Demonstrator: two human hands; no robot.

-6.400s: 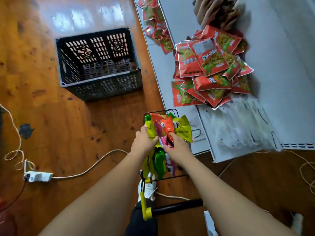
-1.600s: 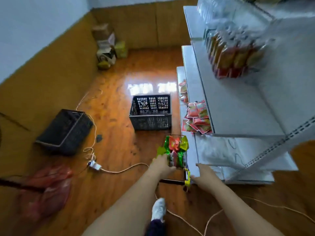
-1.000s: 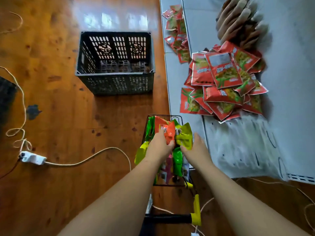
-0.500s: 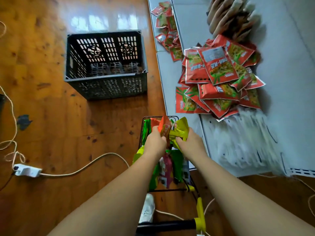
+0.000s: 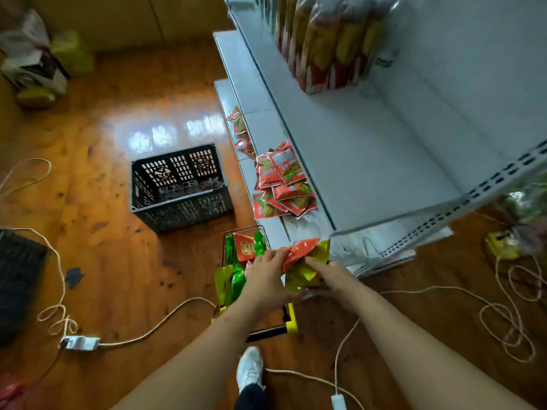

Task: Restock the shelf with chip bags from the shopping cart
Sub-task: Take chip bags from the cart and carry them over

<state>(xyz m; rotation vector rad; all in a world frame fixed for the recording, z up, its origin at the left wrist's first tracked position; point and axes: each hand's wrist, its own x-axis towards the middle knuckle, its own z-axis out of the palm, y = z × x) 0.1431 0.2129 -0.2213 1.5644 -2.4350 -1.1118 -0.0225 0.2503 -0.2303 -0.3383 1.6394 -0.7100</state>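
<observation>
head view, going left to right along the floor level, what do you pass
white power strip → black slatted plastic crate → small wire shopping cart of chip bags → pile of red snack packets → white metal shelf

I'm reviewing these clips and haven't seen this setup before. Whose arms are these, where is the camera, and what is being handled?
There is no robot here: a person wears a wide-angle camera on the head, looking forward and down, so both bare arms reach in from the bottom edge. The left hand and right hand together grip a bunch of chip bags, orange and yellow, lifted just above a small wire shopping cart that holds more green and orange bags. To the right stands a white shelf; red snack packets lie heaped on a lower level, and tall packs stand higher up. A black crate and loose cables lie on the wooden floor.
</observation>
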